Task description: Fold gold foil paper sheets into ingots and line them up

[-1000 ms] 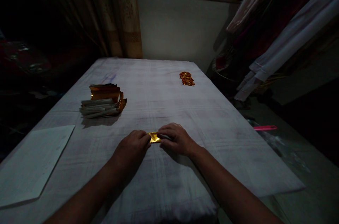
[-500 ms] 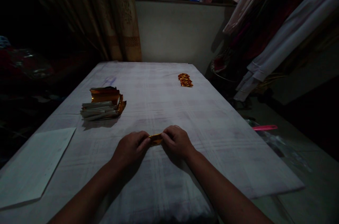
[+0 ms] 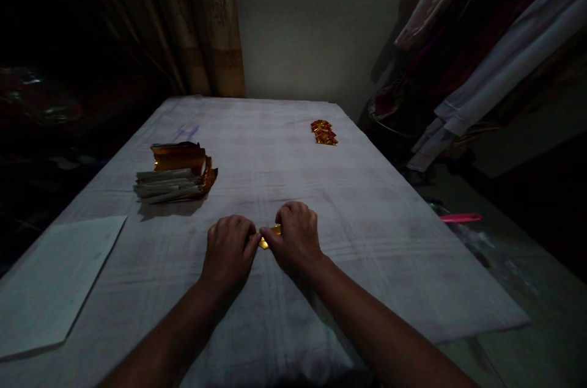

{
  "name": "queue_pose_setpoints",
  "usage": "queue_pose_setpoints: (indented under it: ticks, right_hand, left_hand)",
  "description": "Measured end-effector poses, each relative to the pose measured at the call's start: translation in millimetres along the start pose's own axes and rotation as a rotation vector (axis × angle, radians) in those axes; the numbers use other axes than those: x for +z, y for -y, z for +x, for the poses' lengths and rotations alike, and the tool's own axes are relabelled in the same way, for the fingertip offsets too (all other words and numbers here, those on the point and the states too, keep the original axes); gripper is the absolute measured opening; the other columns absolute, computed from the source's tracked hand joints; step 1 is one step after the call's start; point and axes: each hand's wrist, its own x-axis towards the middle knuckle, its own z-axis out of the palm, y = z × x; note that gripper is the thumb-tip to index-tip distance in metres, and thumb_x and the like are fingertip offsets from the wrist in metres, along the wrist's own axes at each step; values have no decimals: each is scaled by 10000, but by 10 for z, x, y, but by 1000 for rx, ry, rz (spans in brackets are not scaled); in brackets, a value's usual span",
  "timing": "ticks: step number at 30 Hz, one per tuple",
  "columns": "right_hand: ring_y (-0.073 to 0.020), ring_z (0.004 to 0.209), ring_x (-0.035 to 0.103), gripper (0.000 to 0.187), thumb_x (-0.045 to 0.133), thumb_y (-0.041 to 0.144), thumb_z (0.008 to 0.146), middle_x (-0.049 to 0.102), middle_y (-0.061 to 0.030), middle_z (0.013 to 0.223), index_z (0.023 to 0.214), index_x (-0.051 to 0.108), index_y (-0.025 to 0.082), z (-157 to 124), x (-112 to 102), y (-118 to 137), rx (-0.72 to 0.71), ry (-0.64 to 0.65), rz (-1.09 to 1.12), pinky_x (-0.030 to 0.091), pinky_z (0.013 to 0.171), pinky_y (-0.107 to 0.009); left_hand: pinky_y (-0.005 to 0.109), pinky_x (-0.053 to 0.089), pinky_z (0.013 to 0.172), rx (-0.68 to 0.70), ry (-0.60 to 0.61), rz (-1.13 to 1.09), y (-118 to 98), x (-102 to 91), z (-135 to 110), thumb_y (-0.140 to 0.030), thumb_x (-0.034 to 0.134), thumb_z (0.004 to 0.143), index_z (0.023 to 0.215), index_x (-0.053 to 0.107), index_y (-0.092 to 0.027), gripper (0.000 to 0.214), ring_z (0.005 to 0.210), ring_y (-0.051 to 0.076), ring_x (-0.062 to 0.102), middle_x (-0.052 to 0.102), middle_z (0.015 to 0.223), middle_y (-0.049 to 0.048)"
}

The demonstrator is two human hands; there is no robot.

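Note:
A small piece of shiny gold foil paper (image 3: 265,243) lies between my two hands, low over the cloth-covered table (image 3: 270,174). My left hand (image 3: 232,247) pinches its left end, the fingers curled. On the other end, my right hand (image 3: 299,235) is closed, its thumb pressed on the foil close to my left thumb. Fingers cover much of the piece, so its full shape is hidden. Ahead to the left sits a stack of gold foil papers (image 3: 178,159), with greyish backs showing. Several small folded gold pieces (image 3: 323,132) lie together at the far right.
A white sheet (image 3: 68,278) rests at the table's left edge. Beyond the table are a curtain (image 3: 197,27) and a pale wall (image 3: 307,46). Clothes (image 3: 495,76) hang at the right, above a pink handle (image 3: 461,217) beside the table.
My hands have drawn closer together on the gold foil paper, and my right thumb has moved left across it. Less of the foil shows between them. The view has tilted slightly down.

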Motion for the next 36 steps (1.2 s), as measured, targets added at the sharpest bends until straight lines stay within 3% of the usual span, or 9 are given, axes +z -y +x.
queue_pose_setpoints:
  ticks: [10,16,20,23,32,36]
  right_hand:
    - [-253,1078,554,92,675,205,860,648,-59,1035,812,598,220,-16,-32,-88,57,-4,55,361,954,-414]
    - [-258,1126,540,69,640,191,876,646,-73,1099,818,634,227,-28,-66,-187,97,-15,44,349,989,-435]
    - [-263,1148,532,53,641,198,880,646,-81,1119,837,645,229,-36,-53,-197,92,-27,44,346,1006,-444]
    - [-255,1161,534,58,641,183,879,652,-79,1131,839,646,224,-42,-59,-190,99,-32,50,342,1021,-440]
    - [-259,1153,541,80,617,193,885,656,-83,1130,824,654,229,-30,-82,-179,110,-26,58,351,1016,-440]
    - [-266,1195,538,31,625,225,883,651,-92,1164,867,651,227,-56,-78,-204,57,6,43,347,1037,-461]
  left_hand:
    - [421,395,869,8,1,-33,-3,-19,14,-258,575,922,856,626,-215,94,953,267,567,642,919,48]
    - [449,402,888,58,-58,18,-9,6,-5,-219,550,933,876,669,-216,132,954,274,587,674,956,71]
    - [541,315,1044,261,-81,50,-121,11,-50,-219,578,932,1090,715,-283,219,1106,299,574,684,1151,79]
    - [568,276,1093,281,-28,42,-162,4,-89,-281,600,934,1215,686,-300,295,1160,303,559,664,1213,79]
    - [588,287,1101,232,-33,158,170,-78,-263,-346,529,970,1310,662,-306,367,1223,329,539,627,1287,113]
    - [585,318,1077,213,-21,157,209,-87,-259,-333,544,962,1294,676,-313,358,1214,334,546,633,1287,118]
